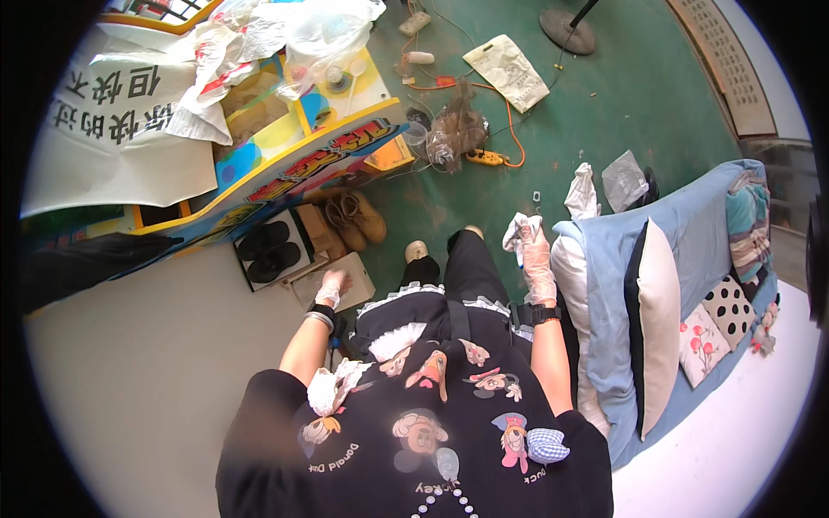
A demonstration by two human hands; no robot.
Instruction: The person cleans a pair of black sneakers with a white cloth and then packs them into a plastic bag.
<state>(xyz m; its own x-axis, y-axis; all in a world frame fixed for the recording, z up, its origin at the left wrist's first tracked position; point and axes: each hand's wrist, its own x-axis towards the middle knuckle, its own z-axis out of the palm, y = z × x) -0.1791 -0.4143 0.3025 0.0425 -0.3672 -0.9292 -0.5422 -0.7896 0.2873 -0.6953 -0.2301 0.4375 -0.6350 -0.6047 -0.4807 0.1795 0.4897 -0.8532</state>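
Note:
My right hand (536, 262), in a clear thin glove, grips a crumpled white cloth (513, 234) in front of the bed's near corner. A dark band circles that wrist. My left hand (332, 288), gloved the same way, hangs low by my left side with no object seen in it. Below it is a pale cardboard box (355, 280) on the floor. Black slippers (269, 251) lie in a box beside that one, and tan boots (356, 220) stand just past them.
On the right is a bed with a blue sheet (602, 252), pillows and cushions. To the left stands a colourful cabinet (382, 120) under paper and plastic bags. Ahead, an orange cord with a yellow power strip (487, 157) crosses the green floor (453, 201). A stand base (560, 31) is farther off.

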